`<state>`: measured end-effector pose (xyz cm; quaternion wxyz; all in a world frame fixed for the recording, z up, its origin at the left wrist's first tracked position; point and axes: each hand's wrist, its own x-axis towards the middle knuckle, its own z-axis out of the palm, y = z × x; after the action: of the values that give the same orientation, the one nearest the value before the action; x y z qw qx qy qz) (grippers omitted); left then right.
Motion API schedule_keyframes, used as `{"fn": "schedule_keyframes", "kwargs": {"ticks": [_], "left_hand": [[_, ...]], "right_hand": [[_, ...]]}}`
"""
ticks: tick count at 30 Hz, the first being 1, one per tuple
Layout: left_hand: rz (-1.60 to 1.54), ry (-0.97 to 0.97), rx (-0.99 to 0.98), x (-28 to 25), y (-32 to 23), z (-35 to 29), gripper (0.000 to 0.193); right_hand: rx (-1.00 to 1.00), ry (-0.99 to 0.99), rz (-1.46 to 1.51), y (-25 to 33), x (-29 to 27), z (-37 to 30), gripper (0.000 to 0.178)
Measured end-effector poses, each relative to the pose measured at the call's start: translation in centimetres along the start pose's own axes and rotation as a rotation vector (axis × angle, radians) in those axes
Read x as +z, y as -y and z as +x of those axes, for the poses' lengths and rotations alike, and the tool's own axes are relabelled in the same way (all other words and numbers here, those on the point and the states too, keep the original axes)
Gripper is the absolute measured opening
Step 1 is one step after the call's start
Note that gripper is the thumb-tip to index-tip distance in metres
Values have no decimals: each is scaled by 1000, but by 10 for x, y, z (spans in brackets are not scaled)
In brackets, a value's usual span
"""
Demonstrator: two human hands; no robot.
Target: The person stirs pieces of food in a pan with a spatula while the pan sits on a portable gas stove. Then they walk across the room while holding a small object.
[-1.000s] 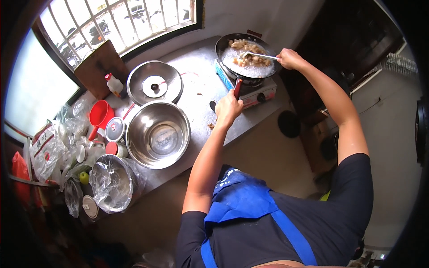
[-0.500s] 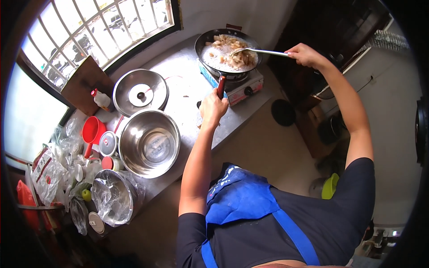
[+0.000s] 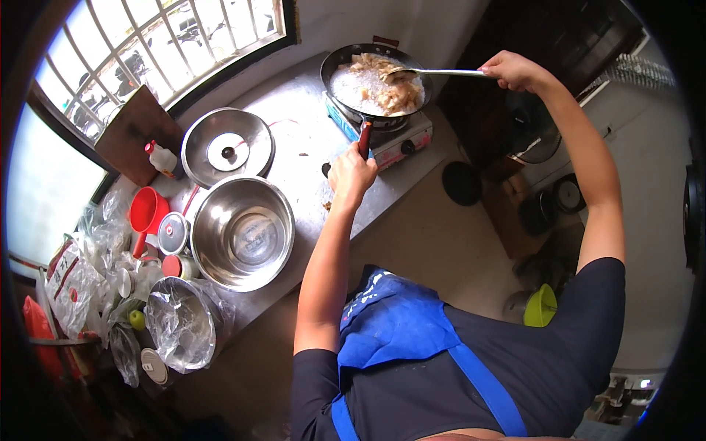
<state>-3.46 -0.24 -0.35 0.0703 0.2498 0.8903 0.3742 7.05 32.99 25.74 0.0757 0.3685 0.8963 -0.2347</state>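
A dark wok (image 3: 340, 103) sits on a portable gas stove (image 3: 412, 140) at the far end of the counter. In it, pale brown food pieces (image 3: 398, 97) lie in whitish, bubbling liquid. My left hand (image 3: 353, 173) is wrapped round the wok's reddish-brown handle (image 3: 365, 135). Out to the right, my right hand (image 3: 512, 71) grips the end of a long metal spatula (image 3: 448, 72). The spatula's head is down among the food near the wok's far right side, partly covered, so its exact shape is hard to tell.
An empty steel basin (image 3: 243, 275) and a large steel lid (image 3: 254, 132) stand on the counter (image 3: 294, 173) to the left. Near them are a red dipper (image 3: 148, 209), a white bottle (image 3: 163, 158), a cutting board (image 3: 136, 136) and plastic bags (image 3: 81, 287). A barred window (image 3: 169, 44) is behind.
My right hand has moved slightly right and up, drawing the spatula across the wok. Food has shifted toward the wok's near right side. My left hand keeps its hold on the handle.
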Motion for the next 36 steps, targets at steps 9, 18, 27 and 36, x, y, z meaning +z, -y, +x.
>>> {"fn": "schedule_keyframes", "kwargs": {"ticks": [9,18,27,36], "left_hand": [[46,11,42,-5,-7,-2,35],[33,54,38,-2,-3,3,43],[11,5,74,5,4,6,50],[12,75,9,-7,-7,3,55]], "right_hand": [[-213,49,-235,1,-31,19,26],[-208,25,-346,42,-31,-8,25],[-258,88,-482,47,-27,7,26],[-329,-124,-333,-19,66,25,26]]}}
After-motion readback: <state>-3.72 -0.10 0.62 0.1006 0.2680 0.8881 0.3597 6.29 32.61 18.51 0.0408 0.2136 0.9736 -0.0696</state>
